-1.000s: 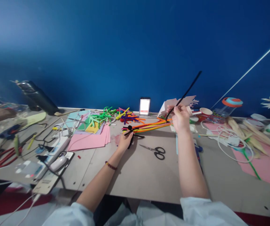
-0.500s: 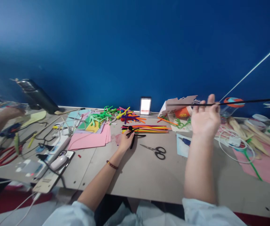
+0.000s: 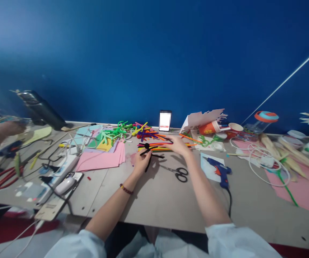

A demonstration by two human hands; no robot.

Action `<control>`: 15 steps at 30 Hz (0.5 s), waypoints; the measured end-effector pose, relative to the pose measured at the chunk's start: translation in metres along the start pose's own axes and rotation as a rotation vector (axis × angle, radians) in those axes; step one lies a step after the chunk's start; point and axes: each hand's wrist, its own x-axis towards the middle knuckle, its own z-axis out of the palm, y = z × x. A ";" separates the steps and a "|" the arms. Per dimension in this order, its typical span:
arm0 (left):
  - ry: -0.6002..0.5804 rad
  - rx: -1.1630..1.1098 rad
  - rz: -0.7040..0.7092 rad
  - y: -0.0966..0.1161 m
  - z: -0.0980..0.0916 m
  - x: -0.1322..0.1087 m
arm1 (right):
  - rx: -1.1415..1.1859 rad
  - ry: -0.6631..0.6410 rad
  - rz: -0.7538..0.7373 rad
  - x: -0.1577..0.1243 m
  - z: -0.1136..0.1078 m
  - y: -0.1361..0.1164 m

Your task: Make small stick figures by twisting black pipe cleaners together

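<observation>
While left hand [image 3: 141, 161] pins it, black pipe-cleaner figure [image 3: 149, 152] lies beside right hand [image 3: 177, 145].

Craft workroom: grey worktable [image 3: 154, 200] against deep blue wall [image 3: 154, 53]; heap of coloured pipe cleaners [image 3: 132, 133], pink paper sheets [image 3: 100, 159], black-handled scissors [image 3: 179, 172], blue glue gun [image 3: 220, 172], red paper cups [image 3: 210, 128].

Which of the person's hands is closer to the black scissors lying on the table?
Left, by a little. The left hand rests beside the scissors, just to their left, on a black pipe-cleaner figure. The right hand is farther back, over the straight pipe cleaners.
</observation>
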 end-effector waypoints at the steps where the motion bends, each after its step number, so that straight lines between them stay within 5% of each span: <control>1: -0.019 0.028 0.058 0.003 0.000 -0.003 | -0.059 -0.058 -0.011 0.001 0.015 0.001; 7: -0.203 0.206 0.427 0.008 -0.001 -0.017 | -0.257 -0.156 -0.028 -0.002 0.059 0.008; 10: -0.287 0.315 0.541 0.006 -0.001 -0.023 | -0.148 -0.060 -0.002 0.004 0.054 0.014; 15: -0.394 0.394 0.688 0.005 0.000 -0.033 | 0.399 -0.039 0.011 0.014 0.023 0.018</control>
